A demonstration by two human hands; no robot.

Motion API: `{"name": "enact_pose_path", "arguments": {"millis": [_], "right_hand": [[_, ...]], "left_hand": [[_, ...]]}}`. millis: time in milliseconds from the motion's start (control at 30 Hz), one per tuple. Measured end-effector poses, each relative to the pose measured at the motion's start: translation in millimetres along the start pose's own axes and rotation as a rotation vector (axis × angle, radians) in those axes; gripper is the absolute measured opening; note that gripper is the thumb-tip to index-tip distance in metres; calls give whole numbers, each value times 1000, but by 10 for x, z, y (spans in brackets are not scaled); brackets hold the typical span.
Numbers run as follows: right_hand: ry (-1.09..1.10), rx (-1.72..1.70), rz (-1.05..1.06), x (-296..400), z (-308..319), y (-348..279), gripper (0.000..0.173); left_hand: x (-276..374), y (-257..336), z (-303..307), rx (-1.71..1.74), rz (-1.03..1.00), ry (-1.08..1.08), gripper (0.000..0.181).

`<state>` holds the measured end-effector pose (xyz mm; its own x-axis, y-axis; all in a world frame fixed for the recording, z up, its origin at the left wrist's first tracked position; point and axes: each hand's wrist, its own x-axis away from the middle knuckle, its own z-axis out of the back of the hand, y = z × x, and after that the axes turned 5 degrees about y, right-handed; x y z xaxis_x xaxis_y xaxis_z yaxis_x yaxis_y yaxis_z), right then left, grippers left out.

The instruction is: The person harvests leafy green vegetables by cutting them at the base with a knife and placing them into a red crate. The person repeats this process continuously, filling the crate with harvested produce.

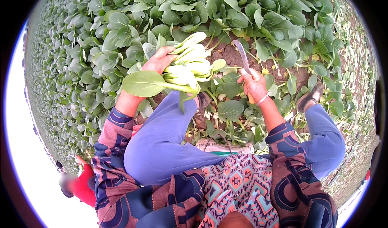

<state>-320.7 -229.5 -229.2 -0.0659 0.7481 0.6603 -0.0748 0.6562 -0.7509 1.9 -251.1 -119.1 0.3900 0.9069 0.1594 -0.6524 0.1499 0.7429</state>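
Several pale-stemmed bok choy heads (191, 59) lie bunched in my left hand (159, 60), which grips them from the left, their cut bases facing right. One broad leaf (145, 83) hangs loose across my left wrist. A curved sickle-like blade (241, 53) rises from my right hand (254, 84), whose fingers are closed round its handle, partly hidden. The blade points up and left over bare soil (227, 53), apart from the bunch. Cut leaves (231, 109) lie on the ground between my hands and my legs.
Dense rows of growing bok choy (118, 31) spread ahead and to the left. My shoes (310, 97) rest among plants and trimmings. A printed sack (224, 146) lies between my legs. Another person in a red top (85, 185) is at the lower left. Leaf litter (357, 67) covers the right side.
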Motion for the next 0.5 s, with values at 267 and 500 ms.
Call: {"name": "enact_pose_path", "arguments": {"millis": [267,500], "right_hand": [[-416,-572,225,806,-107,-902,45],[-478,-705,99,1387,-332,-944,52]], "left_hand": [[310,830,394,-136,-159,110,76],[458,1435,92,-756,-335,278,48]]}}
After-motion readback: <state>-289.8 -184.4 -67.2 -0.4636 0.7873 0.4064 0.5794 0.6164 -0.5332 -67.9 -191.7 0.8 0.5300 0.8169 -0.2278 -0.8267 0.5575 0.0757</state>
